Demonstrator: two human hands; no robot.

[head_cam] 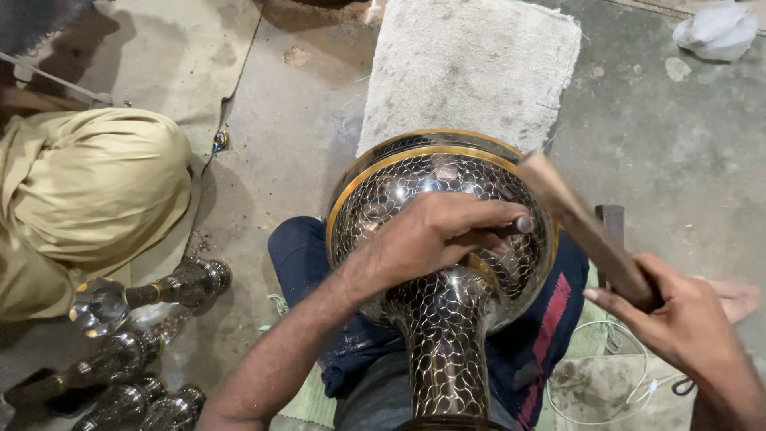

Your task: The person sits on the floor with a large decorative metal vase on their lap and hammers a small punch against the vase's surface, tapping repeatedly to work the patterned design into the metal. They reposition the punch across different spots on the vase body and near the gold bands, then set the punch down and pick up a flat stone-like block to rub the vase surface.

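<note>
The left hand (pixel 435 231) lies knuckles-up across the bowl of a large metal vase (pixel 440 263), its grip closed on a thin metal punch (pixel 519 225) whose blunt end sticks out past the fingertips toward the right. The forearm runs up from the lower left, wrist slightly bent, with the fingers curled down against the scale-patterned surface. The right hand (pixel 686 327) sits lower right, well apart from the left, its grip closed around the handle of a wooden mallet (pixel 582 231). The mallet slants up and left, with its head close above the punch's end; whether they touch cannot be told. The vase rests in the person's lap on dark cloth, neck toward the camera, its gold-banded rim pointing away toward a grey mat (pixel 471 68) on the floor. To the left, several similar smaller metal pieces (pixel 128 351) lie on the floor beside another person in khaki clothing (pixel 88 191). A white crumpled rag (pixel 718 28) lies at the top right.
</note>
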